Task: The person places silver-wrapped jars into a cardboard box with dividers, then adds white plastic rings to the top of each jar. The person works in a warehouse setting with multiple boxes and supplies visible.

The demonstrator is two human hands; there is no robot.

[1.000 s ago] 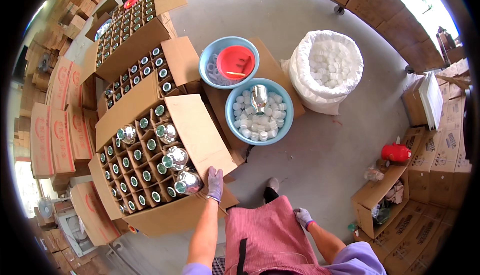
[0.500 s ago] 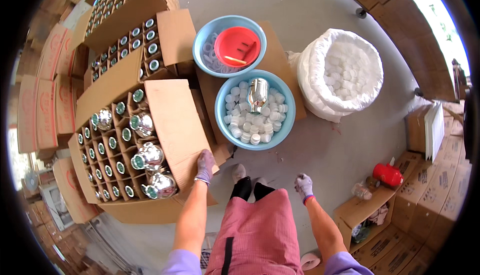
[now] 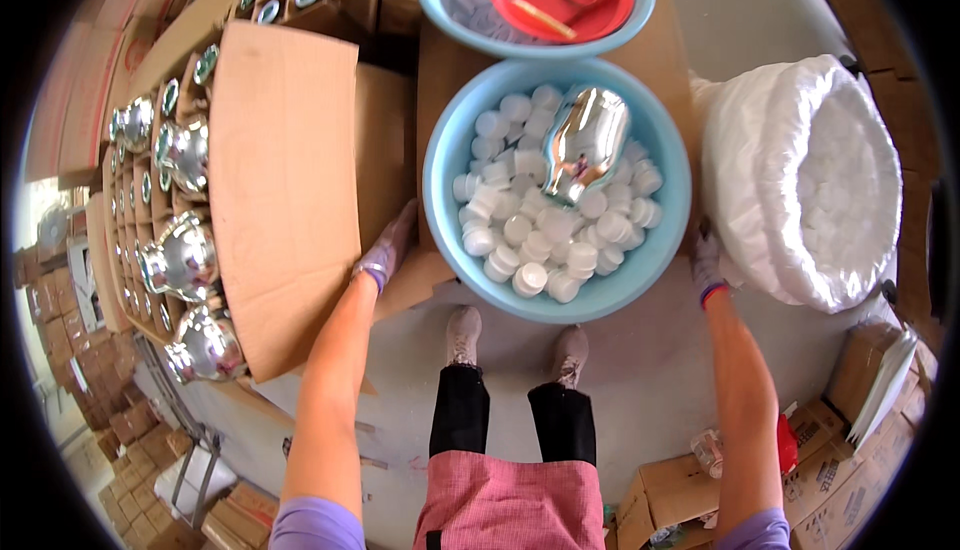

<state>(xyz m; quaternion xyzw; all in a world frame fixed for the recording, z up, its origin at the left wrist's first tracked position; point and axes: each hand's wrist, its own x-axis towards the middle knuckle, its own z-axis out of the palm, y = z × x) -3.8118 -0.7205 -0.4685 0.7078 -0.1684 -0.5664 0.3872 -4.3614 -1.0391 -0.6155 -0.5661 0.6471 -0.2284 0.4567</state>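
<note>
A light blue tub [image 3: 435,240] of white plastic caps [image 3: 520,230] stands before me. A shiny silver glass bottle liner [image 3: 590,135] lies tilted on the caps. My left hand [image 3: 390,242], in a thin pale glove, is at the tub's left beside a cardboard flap, fingers stretched forward. My right hand [image 3: 708,262], gloved too, is low between the tub's right side and a white sack [image 3: 750,190], fingers pointing forward and partly hidden. Neither hand shows anything held. The brown cardboard [image 3: 668,40] under the tubs lies between my hands.
Behind stands another blue tub [image 3: 430,0] with translucent rings and a red basin [image 3: 610,25]. At left, an open carton [image 3: 285,190] holds several silver liners [image 3: 185,255] in dividers. Low right are cartons [image 3: 680,485] and a red container [image 3: 787,445].
I have moved forward and leaned closer to the tubs. My left hand has left the carton flap's edge for the tub's left side. My right hand has opened and reached toward the tub's right side.
</note>
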